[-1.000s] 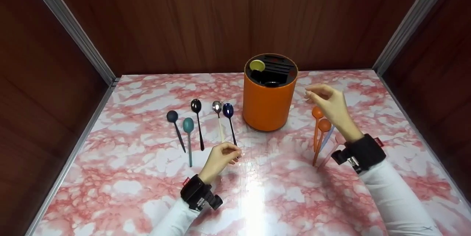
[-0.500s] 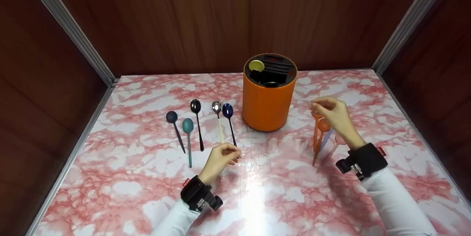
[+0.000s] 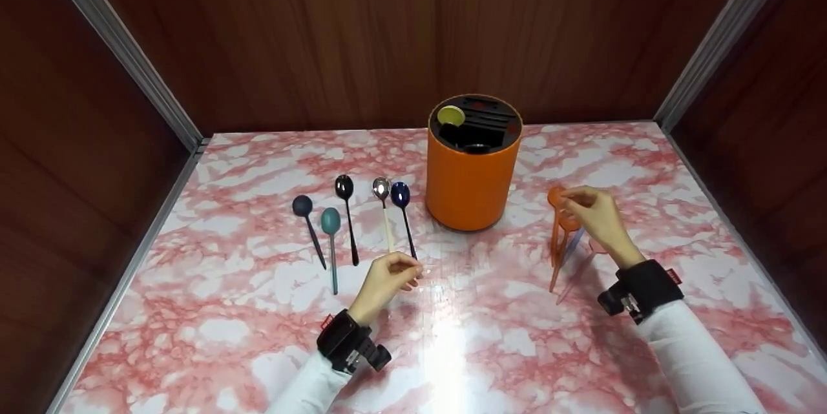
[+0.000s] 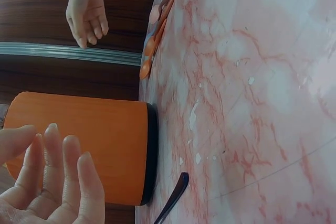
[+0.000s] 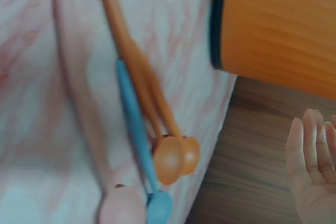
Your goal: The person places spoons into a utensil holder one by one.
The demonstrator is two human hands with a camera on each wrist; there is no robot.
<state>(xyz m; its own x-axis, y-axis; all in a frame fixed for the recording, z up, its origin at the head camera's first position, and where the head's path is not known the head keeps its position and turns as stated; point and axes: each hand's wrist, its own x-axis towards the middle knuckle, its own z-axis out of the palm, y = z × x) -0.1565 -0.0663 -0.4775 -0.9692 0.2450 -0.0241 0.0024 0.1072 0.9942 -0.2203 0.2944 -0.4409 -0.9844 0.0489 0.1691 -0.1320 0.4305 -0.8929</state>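
Okay, so nothing's in either hand here. The right hand (image 3: pixel 597 220) hangs in the air above two matte orange, round-bowled spoons (image 5: pixel 169 160) lying flat on the right of the pink-and-white marbled table (image 3: pixel 504 330); thumb and fingers curve loosely, and the left wrist view shows a gap under them. Those two overlap along their handles, so I'd guess nudging one shifts the other. A light blue spoon (image 5: pixel 138 124) and a pale pink spoon (image 5: pixel 123 208) lie just beside them.

The left hand (image 3: pixel 384 281) is relaxed too, fingers bent and apart, near the handle end of a glossy dark-blue spoon (image 3: pixel 401 193) but not touching it. Probably just parked. Left of that spoon there's a silver-bowled spoon with a cream handle (image 3: pixel 381 188).

The orange cylindrical holder with a black slotted top (image 3: pixel 471 181) stands upright between both groups, presumably so either hand can reach it. Handles point toward the person, likely for easy access.
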